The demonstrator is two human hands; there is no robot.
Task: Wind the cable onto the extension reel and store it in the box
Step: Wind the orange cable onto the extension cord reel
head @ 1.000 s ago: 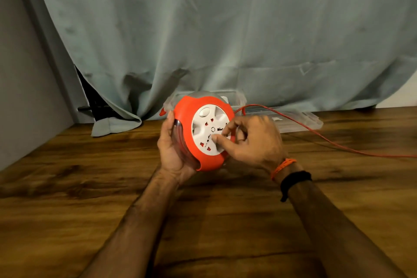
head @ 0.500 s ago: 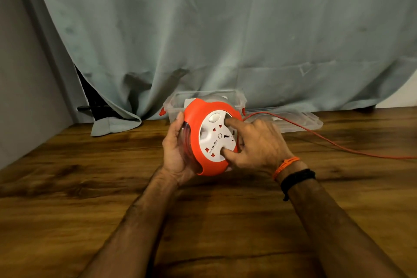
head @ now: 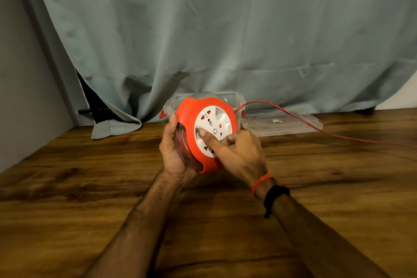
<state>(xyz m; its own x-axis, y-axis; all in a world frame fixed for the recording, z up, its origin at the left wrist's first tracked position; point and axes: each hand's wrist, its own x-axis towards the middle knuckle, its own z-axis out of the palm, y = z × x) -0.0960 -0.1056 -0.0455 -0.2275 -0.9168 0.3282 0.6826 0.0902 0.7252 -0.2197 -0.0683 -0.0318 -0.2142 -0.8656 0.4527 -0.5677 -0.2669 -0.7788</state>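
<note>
I see a wooden counter (head: 90, 187) with a clear box (head: 234, 99) at its back edge, directly behind the reel (head: 203, 133). My left hand (head: 174, 156) cups the reel's left side, fingers curled round its rim, holding it up facing me. My right hand (head: 239, 153) presses one extended finger on the white face, the others curled. The cable (head: 316, 130) trails off right, so I judge winding unfinished.

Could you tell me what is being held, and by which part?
The left hand grips the extension reel by its left rim.
</note>
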